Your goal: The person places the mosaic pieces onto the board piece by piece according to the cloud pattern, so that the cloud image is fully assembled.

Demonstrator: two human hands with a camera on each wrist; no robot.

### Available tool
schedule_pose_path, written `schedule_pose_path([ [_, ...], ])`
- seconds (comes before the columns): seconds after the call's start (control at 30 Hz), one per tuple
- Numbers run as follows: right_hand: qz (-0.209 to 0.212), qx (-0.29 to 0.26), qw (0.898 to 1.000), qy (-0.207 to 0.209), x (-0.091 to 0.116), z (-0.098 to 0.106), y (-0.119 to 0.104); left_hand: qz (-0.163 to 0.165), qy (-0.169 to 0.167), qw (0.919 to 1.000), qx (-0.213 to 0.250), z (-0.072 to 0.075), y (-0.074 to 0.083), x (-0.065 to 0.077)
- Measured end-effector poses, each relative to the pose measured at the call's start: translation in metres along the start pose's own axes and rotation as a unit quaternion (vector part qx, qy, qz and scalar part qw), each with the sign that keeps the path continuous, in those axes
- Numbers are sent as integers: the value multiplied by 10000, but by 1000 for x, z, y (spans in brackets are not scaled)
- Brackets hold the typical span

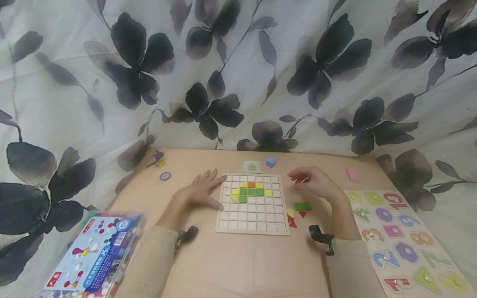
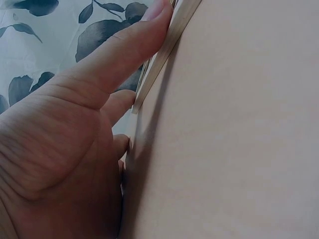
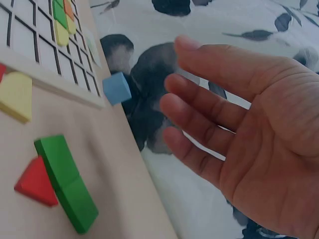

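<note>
A white gridded board lies mid-table, with green, yellow and orange pieces in its upper squares. My left hand is spread along its left side, straight fingers and thumb touching the edge; the left wrist view shows the thumb against the board's wooden side. Off the right side hovers my right hand, fingers loosely bent, holding nothing. Below it lie a green block, red triangles and a yellow piece close to the board's edge.
Behind the board are a small pattern card and a blue cube. A pink block and a number puzzle board are at right. On the left sit a molecule-kit box, a round disc and a small figure.
</note>
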State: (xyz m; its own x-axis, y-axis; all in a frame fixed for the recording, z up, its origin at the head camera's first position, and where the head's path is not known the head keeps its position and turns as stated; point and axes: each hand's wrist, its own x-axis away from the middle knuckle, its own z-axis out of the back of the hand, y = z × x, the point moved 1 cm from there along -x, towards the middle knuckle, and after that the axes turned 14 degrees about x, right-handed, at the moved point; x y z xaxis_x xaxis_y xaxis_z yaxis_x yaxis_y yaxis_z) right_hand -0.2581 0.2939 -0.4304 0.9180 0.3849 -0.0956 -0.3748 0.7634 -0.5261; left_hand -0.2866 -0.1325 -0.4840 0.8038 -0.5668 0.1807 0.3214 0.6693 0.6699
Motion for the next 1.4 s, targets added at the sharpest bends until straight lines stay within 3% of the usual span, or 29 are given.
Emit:
schedule_pose_path([
  [0.3, -174, 227, 9953, -922, 9, -6, 18, 38, 31, 9998, -174, 0, -2, 0],
  [0.53, -218, 37, 9847, -1730, 10, -17, 26, 0, 46, 9998, -211, 0, -2, -1],
  [0.67, -316, -117, 9800, -1960, 9, -20, 24, 8, 37, 9998, -196, 0, -1, -1],
  [1.4, -491, 124, 9830, -1764, 4, -26, 22, 32, 51, 9998, -198, 1, 0, -1],
])
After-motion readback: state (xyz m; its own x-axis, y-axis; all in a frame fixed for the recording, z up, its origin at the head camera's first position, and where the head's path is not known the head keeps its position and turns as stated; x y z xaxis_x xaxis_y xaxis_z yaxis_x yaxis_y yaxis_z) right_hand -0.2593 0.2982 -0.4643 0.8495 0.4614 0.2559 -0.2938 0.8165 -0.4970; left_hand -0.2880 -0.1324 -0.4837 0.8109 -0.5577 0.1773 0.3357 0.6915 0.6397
